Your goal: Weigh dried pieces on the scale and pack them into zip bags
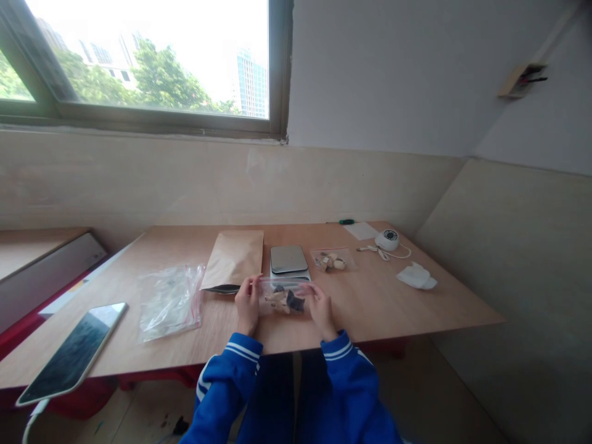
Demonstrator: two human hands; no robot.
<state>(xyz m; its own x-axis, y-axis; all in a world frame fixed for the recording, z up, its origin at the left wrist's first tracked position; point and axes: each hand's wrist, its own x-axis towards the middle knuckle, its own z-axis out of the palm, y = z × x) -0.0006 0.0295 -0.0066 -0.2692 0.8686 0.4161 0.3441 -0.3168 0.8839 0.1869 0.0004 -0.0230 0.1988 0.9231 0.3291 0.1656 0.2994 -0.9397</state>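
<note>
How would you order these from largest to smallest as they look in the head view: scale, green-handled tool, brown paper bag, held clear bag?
1. Brown paper bag
2. Held clear bag and scale: unsure; the held one is nearer the camera
3. Green-handled tool

This is a plain indoor room with a work corner; whether it belongs to a home, office or workshop cannot be told. A wooden tabletop [370, 308] stands by a scuffed wall [208, 179], carrying a scale [288, 258], a screwdriver [346, 221], a paper bag [235, 256] and zip bags [171, 302]. The window [185, 34] gives onto trees [161, 80] and tall buildings [253, 83].
</note>
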